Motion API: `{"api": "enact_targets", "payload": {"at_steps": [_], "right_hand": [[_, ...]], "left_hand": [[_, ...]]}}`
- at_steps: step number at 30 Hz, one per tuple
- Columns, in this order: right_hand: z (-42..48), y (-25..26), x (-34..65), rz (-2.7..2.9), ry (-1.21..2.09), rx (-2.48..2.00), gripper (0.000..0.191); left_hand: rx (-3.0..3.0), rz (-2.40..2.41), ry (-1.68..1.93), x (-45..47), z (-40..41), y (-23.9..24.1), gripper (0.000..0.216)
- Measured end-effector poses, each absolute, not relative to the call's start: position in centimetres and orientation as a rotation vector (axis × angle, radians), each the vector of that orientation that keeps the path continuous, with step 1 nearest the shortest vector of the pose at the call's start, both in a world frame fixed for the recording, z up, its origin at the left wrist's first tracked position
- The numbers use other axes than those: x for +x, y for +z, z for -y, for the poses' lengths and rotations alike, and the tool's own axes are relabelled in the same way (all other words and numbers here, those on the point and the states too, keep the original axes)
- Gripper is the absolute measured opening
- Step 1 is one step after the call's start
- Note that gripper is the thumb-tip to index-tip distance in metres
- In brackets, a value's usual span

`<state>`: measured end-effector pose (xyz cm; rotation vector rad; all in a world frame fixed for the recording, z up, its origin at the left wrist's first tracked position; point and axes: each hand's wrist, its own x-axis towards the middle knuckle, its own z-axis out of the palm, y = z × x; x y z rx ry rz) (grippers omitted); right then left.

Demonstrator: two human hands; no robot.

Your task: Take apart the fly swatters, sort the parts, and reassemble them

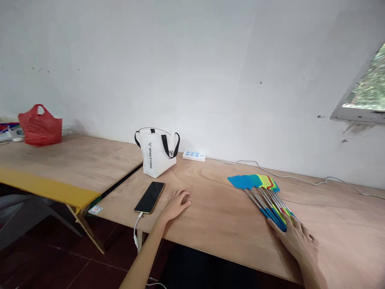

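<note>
My right hand (296, 240) is over the handles of a fanned bunch of fly swatters (264, 200), thumb along the left side and fingers across the right. Blue, yellow, red and green heads point toward the wall, joined by thin metal rods to coloured handles; the handle ends are hidden under my palm. On the wooden table, my left hand (175, 204) rests with loosely bent fingers and nothing in it. Just left of it lies a phone (149, 197), dark screen up, with a white charging cable (136, 232) plugged into its near end.
A white bag (158, 156) with black handles stands behind the phone. Beside it, a power strip (194, 155) sits against the wall, its cord (255, 162) running right. Across a gap, a second table (81, 160) bears a red plastic bag (40, 127).
</note>
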<state>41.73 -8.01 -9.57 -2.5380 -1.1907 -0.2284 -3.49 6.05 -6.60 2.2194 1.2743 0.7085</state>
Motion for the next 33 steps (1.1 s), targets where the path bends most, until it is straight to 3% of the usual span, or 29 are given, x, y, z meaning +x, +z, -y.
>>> {"api": "enact_targets", "payload": {"at_steps": [12,21,33], "right_hand": [[7.9,-9.6,41.2,1.25,-0.268,-2.588,0.078],[4.5,-8.6,44.5,1.381,-0.064,-2.632,0.098],[-1.7,-7.3,44.2,1.361,0.095,-2.625,0.104]], "left_hand": [[2.261,-1.303,0.675,-3.5,-6.3,-6.8,0.035],[2.282,-1.309,0.704,-3.4,-5.9,-6.7,0.034],[2.279,-1.317,0.688,-3.4,-5.9,-6.6,0.035]]}}
